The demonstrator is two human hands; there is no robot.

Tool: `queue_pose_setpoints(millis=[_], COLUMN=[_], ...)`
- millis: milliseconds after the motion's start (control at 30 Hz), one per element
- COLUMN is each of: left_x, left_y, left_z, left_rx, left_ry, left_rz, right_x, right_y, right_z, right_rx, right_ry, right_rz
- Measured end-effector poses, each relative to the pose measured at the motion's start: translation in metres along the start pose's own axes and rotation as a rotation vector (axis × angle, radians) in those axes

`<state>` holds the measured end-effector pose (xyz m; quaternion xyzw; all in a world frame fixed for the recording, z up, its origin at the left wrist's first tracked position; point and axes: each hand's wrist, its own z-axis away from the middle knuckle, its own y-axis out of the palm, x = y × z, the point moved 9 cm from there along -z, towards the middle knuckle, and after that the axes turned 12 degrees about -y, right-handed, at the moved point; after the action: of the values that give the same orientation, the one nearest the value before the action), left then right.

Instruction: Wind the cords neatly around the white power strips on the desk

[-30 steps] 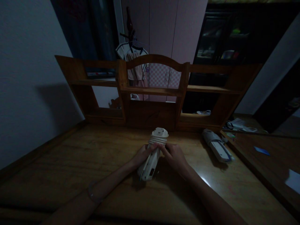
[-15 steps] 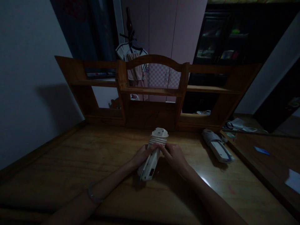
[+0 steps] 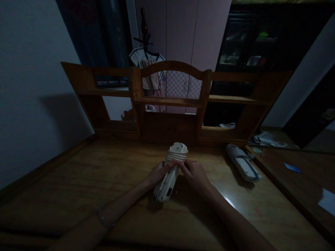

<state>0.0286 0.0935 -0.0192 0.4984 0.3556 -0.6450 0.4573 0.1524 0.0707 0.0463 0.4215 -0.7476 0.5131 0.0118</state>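
Gripping the power strip (image 3: 167, 186) at its coiled cord (image 3: 176, 156), left hand (image 3: 160, 171) and right hand (image 3: 195, 174) hadn't visibly shifted over the last second; work seemed paused.

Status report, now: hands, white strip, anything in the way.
Left hand, right hand: both on white strip, by its coiled cord. Cord wound near far end. Second corded strip apart, to the right, clear of both hands.

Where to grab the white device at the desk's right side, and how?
Probably its white body, near half, gripped across the long sides from above: it's lying down, elongated and mostly exposed there, whereas cord wraps the far end.
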Motion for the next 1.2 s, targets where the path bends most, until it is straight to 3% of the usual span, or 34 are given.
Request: queue_pose_setpoints(millis=[433, 867, 1200], left_x=[-0.005, -0.004, -0.015], left_y=[0.000, -0.001, -0.009], left_z=[0.003, 0.002, 0.007], left_rx=[-0.024, -0.005, -0.113], left_ry=[0.016, 0.011, 0.116], left_rz=[-0.009, -0.010, -0.031], right_x=[0.002, -0.006, 0.002], right_y=[0.000, 0.007, 0.008], right_z=[0.001, 0.001, 0.000], right_rx=[0.010, 0.019, 0.007], right_ry=[-0.005, 0.037, -0.016], right_rz=[0.014, -0.129, -0.226])
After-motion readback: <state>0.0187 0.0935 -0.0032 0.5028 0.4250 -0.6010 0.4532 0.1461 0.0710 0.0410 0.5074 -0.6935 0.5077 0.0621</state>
